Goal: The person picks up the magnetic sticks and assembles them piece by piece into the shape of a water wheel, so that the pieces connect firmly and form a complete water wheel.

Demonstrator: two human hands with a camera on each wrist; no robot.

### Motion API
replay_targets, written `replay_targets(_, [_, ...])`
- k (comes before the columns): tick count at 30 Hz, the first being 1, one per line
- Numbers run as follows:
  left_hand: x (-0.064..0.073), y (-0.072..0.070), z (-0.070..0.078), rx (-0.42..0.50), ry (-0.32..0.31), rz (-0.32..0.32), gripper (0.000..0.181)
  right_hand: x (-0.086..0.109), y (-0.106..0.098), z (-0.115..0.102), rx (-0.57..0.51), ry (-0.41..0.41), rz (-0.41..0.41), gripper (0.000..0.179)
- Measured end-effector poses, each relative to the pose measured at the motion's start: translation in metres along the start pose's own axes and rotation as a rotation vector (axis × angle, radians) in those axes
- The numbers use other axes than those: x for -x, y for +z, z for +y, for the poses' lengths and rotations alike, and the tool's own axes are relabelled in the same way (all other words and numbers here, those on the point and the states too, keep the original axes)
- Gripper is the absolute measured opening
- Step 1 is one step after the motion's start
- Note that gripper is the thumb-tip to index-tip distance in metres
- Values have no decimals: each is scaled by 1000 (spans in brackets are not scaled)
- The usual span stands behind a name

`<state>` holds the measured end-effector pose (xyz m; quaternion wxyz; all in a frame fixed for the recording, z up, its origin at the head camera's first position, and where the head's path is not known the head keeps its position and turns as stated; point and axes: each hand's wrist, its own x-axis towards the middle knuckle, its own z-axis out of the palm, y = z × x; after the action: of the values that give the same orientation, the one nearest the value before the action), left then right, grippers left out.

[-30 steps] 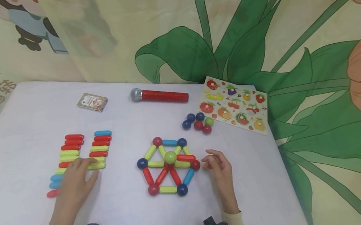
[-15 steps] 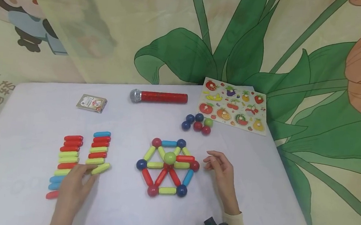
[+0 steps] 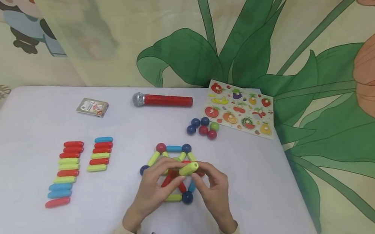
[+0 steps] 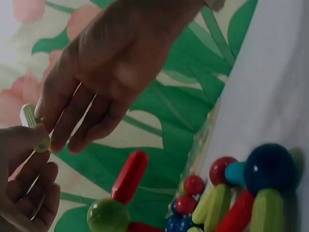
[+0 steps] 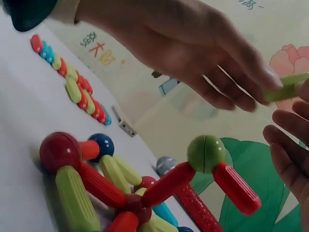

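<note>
A yellow-green magnetic rod (image 3: 188, 168) is held up over the build, its hollow end turned to the head camera. My left hand (image 3: 155, 183) pinches it between thumb and forefinger, and the thumb and forefinger of my right hand (image 3: 214, 187) grip it from the other side. Below stands a six-sided frame of rods and balls, with a dark blue ball (image 3: 187, 197) at its near right corner. From its centre a red rod rises to a green ball (image 5: 206, 153), which carries another red rod (image 5: 236, 188) jutting outward. In the head view the hands hide much of the frame.
Two columns of loose rods, including a blue rod (image 3: 59, 194), lie at left. Behind the frame are several loose balls, a green ball (image 3: 214, 126) among them. A fruit board (image 3: 240, 111), a red microphone (image 3: 167, 100) and a small box (image 3: 92, 107) lie towards the back.
The left hand has lifted the yellow-green rod from the right column and carried it rightward over the frame. The right hand has moved left and now grips the rod too.
</note>
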<state>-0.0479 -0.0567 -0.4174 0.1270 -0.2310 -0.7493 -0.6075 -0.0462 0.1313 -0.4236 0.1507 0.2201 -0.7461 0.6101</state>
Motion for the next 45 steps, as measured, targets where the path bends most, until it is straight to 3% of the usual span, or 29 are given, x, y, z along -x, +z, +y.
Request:
replay_targets(5, [-10,14,2,0,74,-18,39,-1,-1,-3,-26,-27,25,34])
replay_targets(10, [-12,14,-4,-168,99,-37,38,-3,-10,2,47,-7,76,34])
replay_targets(15, [-16,9,-16,-380,9,-59,45,1,-27,27,223,141,151,30])
replay_targets(19, [-16,8,-26,-448,-83,-154,47,11,-28,50,317,278,41,27])
replay_targets(23, [-16,11,-32,-466,-108,-201,40,20,-23,64,354,327,-54,26])
replay_targets(30, [-15,14,-36,-464,-120,-195,32,23,-21,69,311,330,-48,32])
replay_targets(35, [-13,14,-38,-433,-114,-195,29,9,-30,77,311,340,78,30])
replay_targets(38, [-14,14,-38,-425,-122,-191,29,-14,-36,93,407,364,121,32])
replay_targets(45, [-14,13,-37,-409,-161,-215,32,-52,-40,123,691,458,-118,48])
